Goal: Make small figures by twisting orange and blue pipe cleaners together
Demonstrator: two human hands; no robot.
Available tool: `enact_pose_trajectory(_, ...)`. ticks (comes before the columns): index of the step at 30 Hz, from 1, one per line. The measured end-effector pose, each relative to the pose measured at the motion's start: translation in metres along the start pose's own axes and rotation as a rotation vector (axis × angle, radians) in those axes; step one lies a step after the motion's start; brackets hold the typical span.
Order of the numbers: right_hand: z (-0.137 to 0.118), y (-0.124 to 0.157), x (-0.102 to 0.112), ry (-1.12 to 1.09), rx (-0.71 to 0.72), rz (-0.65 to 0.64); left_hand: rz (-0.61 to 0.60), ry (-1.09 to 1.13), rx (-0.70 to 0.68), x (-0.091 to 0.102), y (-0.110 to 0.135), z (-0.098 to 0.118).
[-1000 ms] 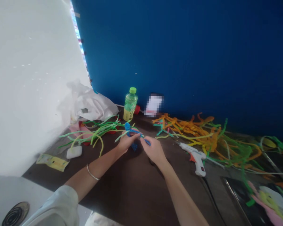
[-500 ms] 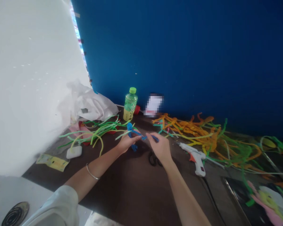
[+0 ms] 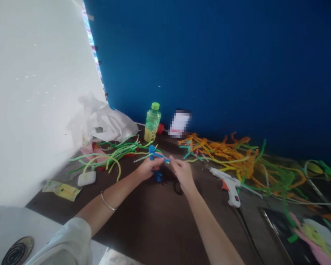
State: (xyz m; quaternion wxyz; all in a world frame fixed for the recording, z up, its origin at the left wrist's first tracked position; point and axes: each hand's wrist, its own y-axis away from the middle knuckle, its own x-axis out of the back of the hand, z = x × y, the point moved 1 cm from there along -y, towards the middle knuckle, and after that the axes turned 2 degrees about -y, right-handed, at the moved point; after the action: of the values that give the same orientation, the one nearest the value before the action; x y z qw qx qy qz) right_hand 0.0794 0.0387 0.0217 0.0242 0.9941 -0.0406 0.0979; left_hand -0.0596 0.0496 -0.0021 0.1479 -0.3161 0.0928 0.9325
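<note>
**Inspector:** State of the hands?

**Recorder:** The left hand (image 3: 147, 168) is curling nearly shut around a blue pipe-cleaner figure (image 3: 155, 156), which is sitting just above the table. The right hand (image 3: 182, 175) is half closed, pinching the figure's outstretched blue arm between its fingertips (image 3: 172, 160).

**Inspector:** What is obscured?

**Recorder:** The left fingers are covering the figure's middle, so its joints cannot be made out. Black scissors (image 3: 178, 188) are lying under the right hand, showing only a finger loop, with the blades hidden.

**Inspector:** Further out?

**Recorder:** A white block (image 3: 86, 178) and green pipe cleaners (image 3: 113, 152) are lying left of the hands. A hot glue gun (image 3: 228, 186) is resting on the right, before a heap of orange and green pipe cleaners (image 3: 223, 154). A green-capped bottle (image 3: 152, 122) is standing by a blue wall (image 3: 209, 73), beside a pixelated, unreadable card (image 3: 180, 123).
</note>
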Motion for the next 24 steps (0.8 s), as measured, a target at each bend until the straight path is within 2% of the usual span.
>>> enact_pose_trajectory(3, 0.009, 0.003, -0.012, -0.227, -0.163, -0.06, -0.013, -0.011, -0.014, -0.001, 0.001, 0.0)
enact_pose_trajectory(6, 0.012, 0.007, -0.019, -0.334, -0.231, -0.104, 0.015, -0.06, -0.063, -0.003, 0.001, 0.0)
enact_pose_trajectory(15, 0.008, 0.012, -0.021, -0.264, -0.271, -0.154, 0.229, -0.274, -0.212, -0.008, 0.004, 0.001)
enact_pose_trajectory(18, 0.008, 0.011, -0.02, -0.152, -0.192, -0.151, 0.29, -0.345, -0.261, -0.008, 0.005, 0.001)
enact_pose_trajectory(24, 0.003, 0.014, -0.014, 0.353, 0.269, -0.062, 0.405, -0.439, -0.329, -0.004, 0.004, 0.003)
